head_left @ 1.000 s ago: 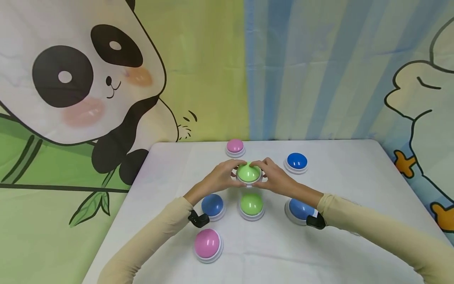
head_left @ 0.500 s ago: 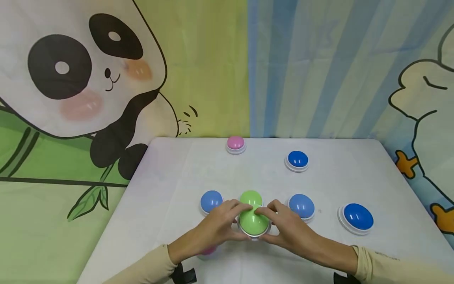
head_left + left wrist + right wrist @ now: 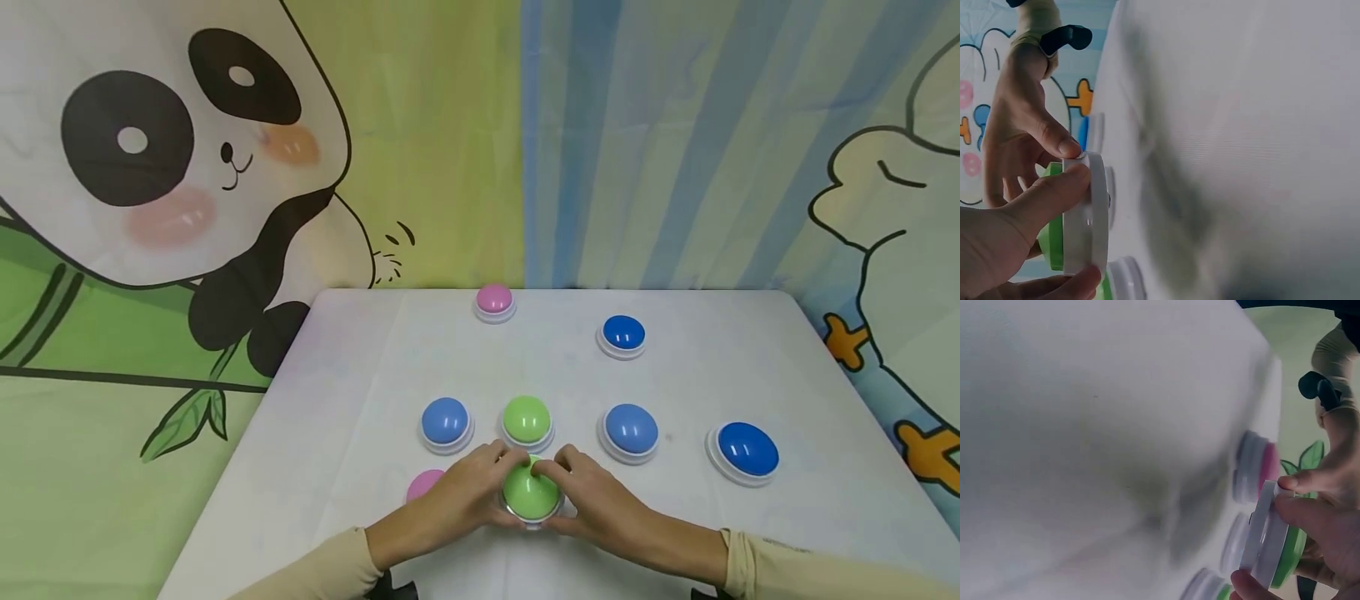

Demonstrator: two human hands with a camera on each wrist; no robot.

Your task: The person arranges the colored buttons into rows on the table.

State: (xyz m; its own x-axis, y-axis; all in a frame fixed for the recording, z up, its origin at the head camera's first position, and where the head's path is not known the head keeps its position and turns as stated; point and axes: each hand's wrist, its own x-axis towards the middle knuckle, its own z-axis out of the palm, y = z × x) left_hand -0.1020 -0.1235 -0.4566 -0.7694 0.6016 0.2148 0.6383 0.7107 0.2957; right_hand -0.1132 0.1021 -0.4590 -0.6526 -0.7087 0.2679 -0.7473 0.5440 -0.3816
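Observation:
Both hands hold one push button [image 3: 531, 492] with a glossy green dome and a round white base. My left hand [image 3: 471, 492] grips its left side and my right hand [image 3: 603, 496] its right side. Forefingers lie over the dome's top, and the thumbs press the near side of the base. In the left wrist view the white base [image 3: 1085, 215] faces the tabletop, close over it. Just beyond the held button stands a second green button [image 3: 527, 418]. A pink button [image 3: 425, 483] is partly hidden behind my left hand.
On the white table [image 3: 360, 358] stand several other buttons. One blue button [image 3: 445, 421] is on the left; others are a blue button [image 3: 632, 428], a darker blue button [image 3: 747, 450] and a far blue button [image 3: 623, 333]. Another pink button [image 3: 494, 300] is near the back edge.
Both hands have brought the green button toward my body, from beyond the other green button to its near side. The other buttons stay in place on the table.

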